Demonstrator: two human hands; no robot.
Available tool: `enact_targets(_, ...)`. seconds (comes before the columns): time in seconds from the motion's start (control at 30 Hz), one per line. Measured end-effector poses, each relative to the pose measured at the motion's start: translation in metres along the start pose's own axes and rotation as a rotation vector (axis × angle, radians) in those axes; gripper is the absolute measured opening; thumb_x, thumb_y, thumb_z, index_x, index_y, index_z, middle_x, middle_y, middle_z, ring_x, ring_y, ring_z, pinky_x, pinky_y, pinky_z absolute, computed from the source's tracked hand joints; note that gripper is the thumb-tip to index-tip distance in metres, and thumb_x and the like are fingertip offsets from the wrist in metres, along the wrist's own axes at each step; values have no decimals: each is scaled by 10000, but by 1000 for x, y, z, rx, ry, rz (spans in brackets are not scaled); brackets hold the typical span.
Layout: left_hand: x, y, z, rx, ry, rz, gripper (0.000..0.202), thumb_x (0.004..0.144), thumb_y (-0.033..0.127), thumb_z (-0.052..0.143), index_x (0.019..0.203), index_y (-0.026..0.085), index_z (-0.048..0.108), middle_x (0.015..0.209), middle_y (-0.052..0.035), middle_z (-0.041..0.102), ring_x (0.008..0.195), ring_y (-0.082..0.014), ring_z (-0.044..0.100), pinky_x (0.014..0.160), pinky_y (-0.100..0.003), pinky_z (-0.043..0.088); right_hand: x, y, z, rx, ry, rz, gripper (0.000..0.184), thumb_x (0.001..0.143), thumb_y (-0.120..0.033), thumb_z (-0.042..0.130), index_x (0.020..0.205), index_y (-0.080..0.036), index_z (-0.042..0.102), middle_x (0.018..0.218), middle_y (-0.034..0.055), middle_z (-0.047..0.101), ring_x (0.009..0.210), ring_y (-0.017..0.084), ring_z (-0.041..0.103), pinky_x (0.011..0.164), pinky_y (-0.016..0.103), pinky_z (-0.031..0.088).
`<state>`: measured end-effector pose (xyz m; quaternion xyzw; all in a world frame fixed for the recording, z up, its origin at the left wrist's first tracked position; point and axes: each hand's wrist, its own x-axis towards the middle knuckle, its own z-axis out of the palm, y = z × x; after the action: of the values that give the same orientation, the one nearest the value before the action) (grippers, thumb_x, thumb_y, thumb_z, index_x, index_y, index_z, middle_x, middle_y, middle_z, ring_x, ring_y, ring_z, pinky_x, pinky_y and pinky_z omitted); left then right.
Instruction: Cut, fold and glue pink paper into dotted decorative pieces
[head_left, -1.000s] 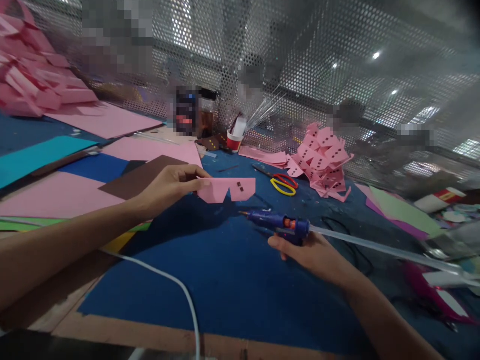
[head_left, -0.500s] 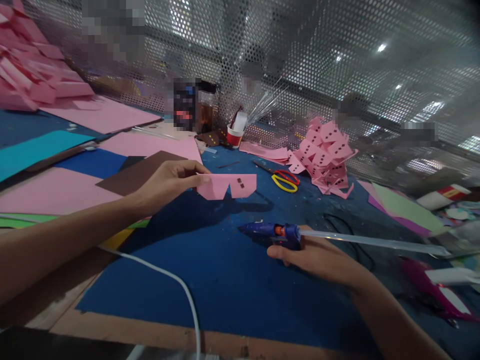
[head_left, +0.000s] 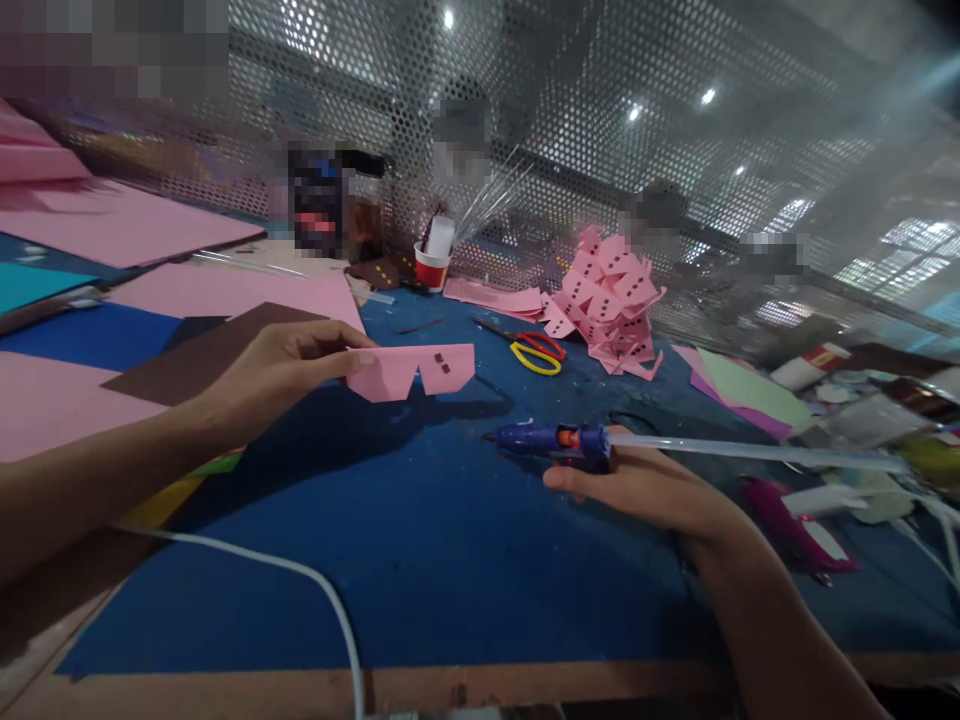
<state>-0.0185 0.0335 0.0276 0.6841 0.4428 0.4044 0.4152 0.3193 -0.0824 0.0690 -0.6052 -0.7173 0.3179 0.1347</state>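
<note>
Between the thumb and fingers of my left hand (head_left: 300, 365) is a pink paper cutout (head_left: 390, 372), held by its left end above the blue work surface (head_left: 420, 560). It has a V-shaped notch in its lower edge and small dark brown squares on its right half. My right hand (head_left: 637, 485) is wrapped round a blue hot glue gun (head_left: 559, 440), whose nozzle points left, toward the paper but apart from it. From the back of the gun a long clear glue stick (head_left: 750, 452) runs out to the right.
Red and yellow scissors (head_left: 536, 352) lie beyond the hands, beside a heap of dotted pink paper pieces (head_left: 607, 300). A red-and-white cup (head_left: 432, 268) stands at the back. Pink sheets (head_left: 247, 295) and a brown sheet (head_left: 180, 362) lie left. A white cable (head_left: 300, 568) crosses the front.
The view has turned to the right, so most things sit further left in it. The gun's nozzle is a little further from the pink paper; both grips are unchanged.
</note>
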Motion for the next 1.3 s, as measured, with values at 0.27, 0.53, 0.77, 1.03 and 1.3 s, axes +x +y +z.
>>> enact_targets(0.27,-2,3,-1,25,-5,-12,243,830,363,644,980,181,703,917,2,705,831,-144,580,756,-251,432,-4,-6,5,-9,65,2,370,794,-551,670,672,-208,603,598,-34,558,524,109,504,431,206,340)
enact_targets(0.53,-2,2,1,21,8,-58,245,816,379,674,978,199,710,948,18,723,844,-144,593,777,-242,435,-8,9,-18,-217,-38,0,363,830,-566,617,734,-216,627,659,-22,595,587,135,529,488,225,371)
enact_targets(0.77,0,-1,0,63,4,-50,273,824,411,669,995,201,703,1010,13,727,875,-164,603,800,-253,437,-10,9,-19,-278,-65,-35,342,865,-556,587,763,-232,632,741,-21,629,667,150,562,572,233,381)
enact_targets(1.03,2,-8,-2,95,44,-18,316,793,457,686,984,206,714,1017,-4,724,865,-167,618,750,-239,446,-9,6,-21,-237,-146,-16,374,873,-582,567,842,-219,648,819,-8,648,720,160,557,602,241,380)
enact_targets(1.3,3,-12,-3,84,23,-17,296,794,449,691,970,212,719,1000,-10,724,866,-162,618,773,-250,443,-8,8,-19,-239,-141,-2,407,869,-608,551,810,-214,636,801,-7,625,720,164,546,611,255,379)
